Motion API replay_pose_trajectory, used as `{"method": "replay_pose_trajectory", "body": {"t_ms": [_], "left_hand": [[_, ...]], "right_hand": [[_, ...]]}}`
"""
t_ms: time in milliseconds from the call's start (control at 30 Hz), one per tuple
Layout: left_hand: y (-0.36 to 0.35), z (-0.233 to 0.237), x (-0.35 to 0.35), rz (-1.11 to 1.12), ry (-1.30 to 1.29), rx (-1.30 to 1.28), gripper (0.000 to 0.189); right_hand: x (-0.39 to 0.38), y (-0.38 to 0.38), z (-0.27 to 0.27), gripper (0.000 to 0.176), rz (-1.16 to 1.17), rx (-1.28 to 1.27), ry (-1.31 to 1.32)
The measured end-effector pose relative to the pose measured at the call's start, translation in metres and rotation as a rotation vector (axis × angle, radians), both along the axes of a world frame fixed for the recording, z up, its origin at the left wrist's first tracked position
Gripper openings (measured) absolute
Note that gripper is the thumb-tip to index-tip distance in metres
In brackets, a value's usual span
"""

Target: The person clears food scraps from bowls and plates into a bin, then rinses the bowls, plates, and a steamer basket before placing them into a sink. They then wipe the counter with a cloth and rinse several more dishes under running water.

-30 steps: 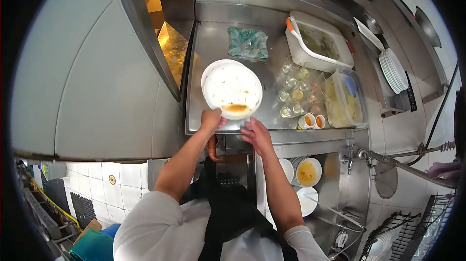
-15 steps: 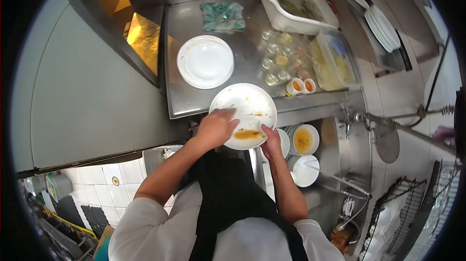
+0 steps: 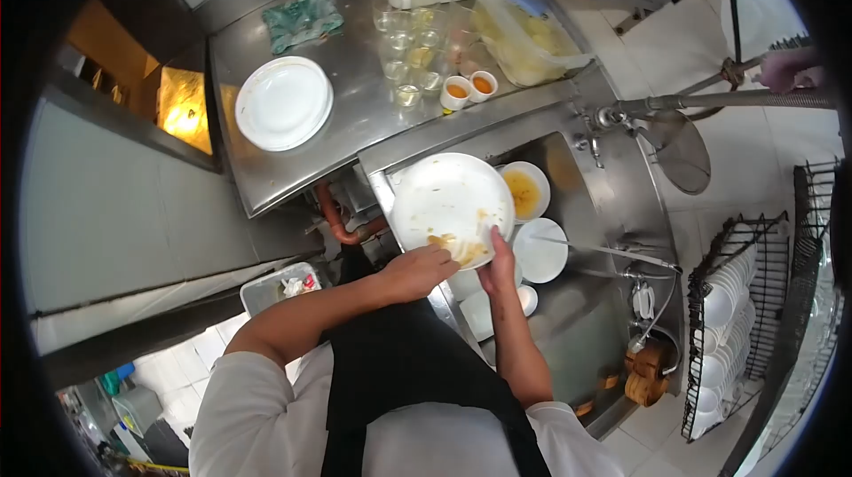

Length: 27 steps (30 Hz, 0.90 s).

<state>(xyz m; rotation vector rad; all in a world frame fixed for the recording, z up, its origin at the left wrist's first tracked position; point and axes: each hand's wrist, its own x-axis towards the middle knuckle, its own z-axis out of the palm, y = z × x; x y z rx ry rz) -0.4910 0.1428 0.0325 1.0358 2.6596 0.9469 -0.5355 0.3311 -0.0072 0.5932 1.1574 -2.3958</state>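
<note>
My right hand (image 3: 499, 261) grips the lower right rim of a white plate (image 3: 448, 197), thumb on top. The plate is held tilted over the near left edge of the sink and has brown-yellow sauce smears and food bits. My left hand (image 3: 421, 271) is at its lower rim, fingers together and fingertips in the sauce; whether they hold anything is hidden. In the sink, right of the plate, are a bowl with orange liquid (image 3: 524, 193) and white dishes (image 3: 540, 252).
Stacked plates (image 3: 282, 104), a green cloth (image 3: 302, 21), glasses (image 3: 417, 38), sauce cups (image 3: 455, 94) and tubs (image 3: 528, 33) stand on the steel counter (image 3: 355, 109). A dish rack (image 3: 732, 326) is at right, a bin (image 3: 282, 289) lower left. Another person's gloved hand (image 3: 790, 69) shows upper right.
The view has turned and shifted right, with the plate now over the sink edge. My left hand has moved to the plate's lower rim, and the sauce there is smeared and reduced.
</note>
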Motion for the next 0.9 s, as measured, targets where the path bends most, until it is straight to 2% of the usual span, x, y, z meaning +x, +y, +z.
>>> {"method": "replay_pose_trajectory", "body": {"t_ms": [67, 100, 167, 200, 233, 300, 367, 400, 433, 467, 500, 533, 567, 600, 633, 667, 700, 800, 900], "left_hand": [[0.004, 0.005, -0.003, 0.049, 0.053, 0.046, 0.029], [-0.003, 0.007, 0.0, 0.083, 0.11, 0.092, 0.028], [-0.025, 0.01, 0.007, 0.262, 0.094, 0.184, 0.023], [-0.042, 0.001, 0.015, 0.39, 0.098, 0.153, 0.018], [-0.062, 0.006, 0.028, 0.482, 0.185, 0.102, 0.017], [-0.106, -0.027, 0.058, 0.659, 0.143, 0.028, 0.015], [-0.143, -0.027, 0.105, 0.787, -0.133, -0.174, 0.013], [-0.169, -0.067, 0.137, 0.803, -0.218, -0.33, 0.012], [-0.186, -0.096, 0.172, 0.873, -0.462, -0.508, 0.02], [-0.199, -0.124, 0.212, 0.929, -0.357, -0.554, 0.032], [-0.211, -0.133, 0.239, 0.684, -0.537, -0.881, 0.047], [-0.216, -0.135, 0.255, 0.826, -0.774, -0.92, 0.061], [-0.228, -0.164, 0.293, 1.056, -0.828, -0.579, 0.08], [-0.216, -0.132, 0.28, 1.002, -1.043, -0.839, 0.089], [-0.226, -0.145, 0.3, 1.02, -1.092, -0.826, 0.085], [-0.204, -0.09, 0.272, 1.214, -1.135, -0.808, 0.074], [-0.204, -0.089, 0.267, 1.242, -1.135, -0.808, 0.074], [-0.211, -0.066, 0.266, 1.357, -0.978, -0.738, 0.049], [-0.218, -0.065, 0.247, 1.373, -0.78, -0.602, 0.045]], "right_hand": [[0.005, 0.019, -0.016, 0.043, -0.063, -0.011, 0.077], [0.009, 0.031, -0.016, 0.042, -0.081, -0.006, 0.019], [0.01, 0.055, -0.029, 0.042, -0.09, 0.047, -0.006], [0.009, 0.073, -0.045, 0.044, -0.095, 0.04, 0.002], [0.009, 0.076, -0.028, 0.046, -0.139, 0.077, -0.084], [0.005, 0.11, -0.055, 0.047, -0.164, 0.03, -0.048], [0.001, 0.126, -0.057, 0.049, -0.214, 0.046, -0.091], [-0.001, 0.127, -0.059, 0.049, -0.212, 0.049, -0.089], [-0.006, 0.133, -0.065, 0.05, -0.241, 0.05, -0.13], [-0.013, 0.147, -0.07, 0.051, -0.289, 0.059, -0.159], [-0.019, 0.171, -0.101, 0.054, -0.254, 0.089, -0.107], [-0.024, 0.18, -0.113, 0.055, -0.275, 0.064, -0.084], [-0.038, 0.189, -0.132, 0.053, -0.323, 0.089, -0.156], [-0.044, 0.187, -0.136, 0.052, -0.381, 0.143, -0.175], [-0.052, 0.181, -0.133, 0.051, -0.428, 0.162, -0.247], [-0.06, 0.186, -0.143, 0.05, -0.436, 0.211, -0.261], [-0.066, 0.184, -0.155, 0.048, -0.425, 0.251, -0.281], [-0.078, 0.183, -0.175, 0.046, -0.382, 0.123, -0.283], [-0.082, 0.177, -0.194, 0.047, -0.317, 0.158, -0.262]]}}
